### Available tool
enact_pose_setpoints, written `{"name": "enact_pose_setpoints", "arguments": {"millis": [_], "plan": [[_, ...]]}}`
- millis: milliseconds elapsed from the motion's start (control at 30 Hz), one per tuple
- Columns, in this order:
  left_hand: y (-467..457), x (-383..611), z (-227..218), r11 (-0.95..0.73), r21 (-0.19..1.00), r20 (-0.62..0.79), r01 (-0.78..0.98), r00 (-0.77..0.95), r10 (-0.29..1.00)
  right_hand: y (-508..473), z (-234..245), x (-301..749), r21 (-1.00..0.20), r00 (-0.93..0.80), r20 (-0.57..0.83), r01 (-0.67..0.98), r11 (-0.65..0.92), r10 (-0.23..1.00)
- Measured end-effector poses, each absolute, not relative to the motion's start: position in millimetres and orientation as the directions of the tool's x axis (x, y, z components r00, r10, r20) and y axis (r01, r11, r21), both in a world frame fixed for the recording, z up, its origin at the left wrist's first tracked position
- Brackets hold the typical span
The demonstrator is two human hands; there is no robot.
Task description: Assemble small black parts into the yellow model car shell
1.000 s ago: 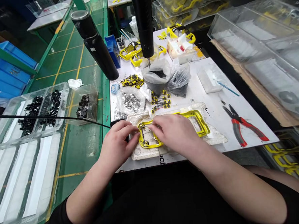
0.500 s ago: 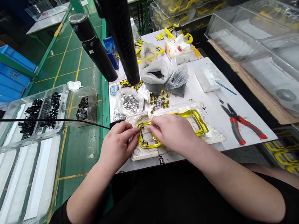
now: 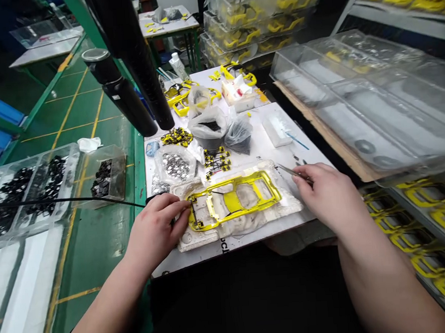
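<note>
Several left fingers (image 3: 175,203) on yellow frame (image 3: 238,181)

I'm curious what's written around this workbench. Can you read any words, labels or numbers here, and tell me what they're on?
Black letters on the white tabletop's front edge: partly cut off, perhaps "uch", too blurred to be sure.
A small white label on the black flask: too small to read.

Bright yellow frame (image 3: 234,202) on white foam (image 3: 187,243), black clips (image 3: 47,172) in a clear tray (image 3: 73,160), yellow lines (image 3: 97,114) ruling a green floor (image 3: 87,114).
</note>
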State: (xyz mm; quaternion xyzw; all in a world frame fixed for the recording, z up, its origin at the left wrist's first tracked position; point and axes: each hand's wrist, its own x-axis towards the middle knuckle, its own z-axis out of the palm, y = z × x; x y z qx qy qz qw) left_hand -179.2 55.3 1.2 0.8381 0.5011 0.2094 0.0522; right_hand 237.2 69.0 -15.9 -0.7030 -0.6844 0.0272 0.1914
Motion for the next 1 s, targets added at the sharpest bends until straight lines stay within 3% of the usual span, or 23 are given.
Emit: {"name": "enact_pose_setpoints", "arguments": {"millis": [133, 333, 467, 633, 767, 800, 867, 933, 1000], "plan": [[67, -181, 18, -0.433, 0.421, 0.239, 0.797, 0.363, 0.901, 59, -24, 246, -0.158, 0.182, 0.015, 0.971, -0.177, 0.983], [96, -169, 70, -0.267, 0.462, 0.417, 0.846, 0.059, 0.907, 60, -29, 233, -0.155, 0.222, 0.029, 0.964, -0.215, 0.975], [137, -156, 102, -0.254, 0.582, 0.485, 0.773, -0.080, 0.871, 64, -15, 233, -0.195, 0.200, 0.056, 0.963, -0.185, 0.978], [207, -134, 127, -0.390, 0.837, 0.468, 0.384, -0.134, 0.874, 66, 46, 223, -0.288, 0.098, 0.214, 0.957, -0.033, 0.972], [230, -99, 133, -0.368, 0.925, 0.365, 0.100, 0.046, 0.930, 75, 107, 207, -0.431, -0.028, 0.523, 0.853, 0.293, 0.852], [232, -89, 133, -0.360, 0.928, 0.349, 0.092, 0.123, 0.929, 79, 119, 204, -0.461, -0.031, 0.592, 0.806, 0.370, 0.805], [233, -69, 131, -0.402, 0.876, 0.319, 0.268, 0.303, 0.898, 89, 139, 199, -0.530, -0.021, 0.654, 0.701, 0.477, 0.756], [237, -50, 126, -0.486, 0.654, 0.249, 0.579, 0.443, 0.861, 98, 151, 198, -0.643, -0.084, 0.603, 0.536, 0.546, 0.793], [244, -33, 117, -0.508, 0.460, 0.187, 0.729, 0.479, 0.857, 100, 155, 199, -0.814, -0.248, 0.464, 0.261, 0.519, 0.851]]}}
